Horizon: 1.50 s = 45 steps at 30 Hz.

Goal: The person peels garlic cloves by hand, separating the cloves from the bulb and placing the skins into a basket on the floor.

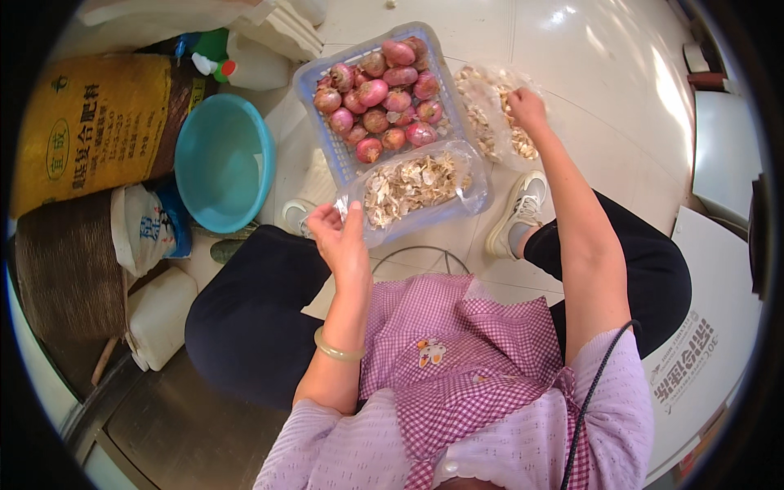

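My left hand (335,236) pinches the near-left edge of a clear plastic bag (474,190) between thumb and fingers. Dry garlic skins (413,187) fill this bag, which rests on the near end of a blue plastic basket (331,147). Red onions (380,92) are heaped in the rest of the basket. To the right, my right hand (528,111) is over another clear plastic bag (505,138) on the floor, its fingers curled. Garlic cloves (481,116) show inside that bag. What the right fingertips hold, if anything, is hidden.
A turquoise basin (223,162) stands at left beside a yellow fertiliser sack (92,128) and a white jug (162,318). A spray bottle (205,64) is behind it. My shoes (520,208) flank the basket's near end. A white appliance (704,355) bounds the right.
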Each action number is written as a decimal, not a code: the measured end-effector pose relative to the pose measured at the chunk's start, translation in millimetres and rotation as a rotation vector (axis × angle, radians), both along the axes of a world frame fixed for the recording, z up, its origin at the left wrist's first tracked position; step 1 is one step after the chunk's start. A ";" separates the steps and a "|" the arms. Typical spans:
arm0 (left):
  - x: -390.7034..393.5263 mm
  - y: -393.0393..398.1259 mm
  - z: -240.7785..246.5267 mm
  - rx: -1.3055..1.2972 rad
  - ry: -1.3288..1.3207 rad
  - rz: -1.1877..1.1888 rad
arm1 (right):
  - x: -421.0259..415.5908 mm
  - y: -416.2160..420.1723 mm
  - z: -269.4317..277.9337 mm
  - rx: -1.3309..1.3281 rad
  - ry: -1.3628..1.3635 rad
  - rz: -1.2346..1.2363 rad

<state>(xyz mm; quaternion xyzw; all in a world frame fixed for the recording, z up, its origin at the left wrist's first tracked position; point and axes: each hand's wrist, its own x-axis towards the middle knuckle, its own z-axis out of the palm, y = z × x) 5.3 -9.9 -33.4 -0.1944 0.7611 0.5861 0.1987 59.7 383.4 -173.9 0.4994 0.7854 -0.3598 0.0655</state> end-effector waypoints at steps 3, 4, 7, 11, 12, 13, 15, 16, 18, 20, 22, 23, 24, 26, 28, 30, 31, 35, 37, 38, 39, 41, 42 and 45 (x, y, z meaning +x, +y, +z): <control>-4.4 2.0 6.1 0.113 -0.100 -0.030 | -30.6 -26.8 85.4 -0.543 -0.011 0.188; -6.1 1.8 8.2 0.165 -0.149 -0.054 | -37.8 -43.0 107.2 -0.729 -0.020 0.383; -10.1 -0.3 17.6 0.284 -0.238 -0.087 | -50.0 -125.2 122.4 -1.107 -0.204 0.653; -10.8 -2.0 20.4 0.362 -0.235 -0.056 | -24.9 -223.6 23.7 0.011 0.085 1.168; -9.4 -2.7 20.5 0.378 -0.234 -0.053 | -25.0 -232.7 12.4 0.026 0.054 1.182; -8.5 -3.3 21.3 0.391 -0.240 -0.054 | -28.8 -240.8 4.5 0.042 0.030 1.196; -6.6 -4.3 22.4 0.417 -0.255 -0.054 | -28.8 -250.1 -9.7 0.125 -0.014 1.237; -7.1 -6.7 21.9 0.418 -0.254 -0.036 | -24.4 -249.9 -15.7 0.194 -0.034 1.262; -11.2 -8.4 26.1 0.363 -0.197 0.010 | -21.6 -242.4 -16.0 0.129 -0.129 1.300; -14.0 -5.1 27.0 0.355 -0.184 0.015 | -16.6 -220.2 -31.9 0.110 -0.424 1.295; -11.5 -6.8 24.9 0.375 -0.199 0.023 | -17.7 -205.0 15.4 0.175 -0.720 1.471; -10.7 -4.4 25.2 0.374 -0.217 0.022 | -7.8 -195.6 15.3 0.213 -0.677 1.476; -9.1 -2.4 25.3 0.368 -0.235 0.025 | -0.9 -188.6 22.6 0.247 -0.631 1.485; -8.2 -0.4 25.9 0.365 -0.250 0.035 | 3.2 -188.9 29.5 0.216 -0.635 1.473; -9.4 1.2 28.1 0.360 -0.237 0.040 | -8.4 -207.7 48.9 0.252 -0.417 1.382; -9.6 1.7 29.3 0.358 -0.224 0.031 | -20.5 -227.2 41.2 0.228 -0.173 1.326; -10.0 2.3 29.5 0.360 -0.219 0.020 | -23.6 -237.8 24.4 0.189 -0.042 1.312; -6.9 4.6 32.0 0.358 -0.226 -0.003 | -19.3 -272.6 -15.5 0.131 0.223 1.267; -7.3 3.1 32.9 0.358 -0.216 0.012 | -15.7 -283.1 -16.3 0.099 0.134 1.246; -9.1 2.2 33.5 0.347 -0.208 0.015 | -17.6 -279.9 -17.8 0.085 0.075 1.310; -10.5 1.1 34.3 0.338 -0.200 0.021 | -23.6 -270.8 -8.1 0.071 0.013 1.376; -10.9 0.5 33.1 0.334 -0.198 0.023 | -22.0 -248.6 -7.8 0.068 -0.124 1.517; -10.9 0.5 32.2 0.335 -0.200 0.023 | -15.3 -234.5 -9.9 0.080 -0.193 1.594; -9.9 1.3 30.7 0.333 -0.231 0.021 | -4.2 -203.2 24.2 0.163 -0.533 1.567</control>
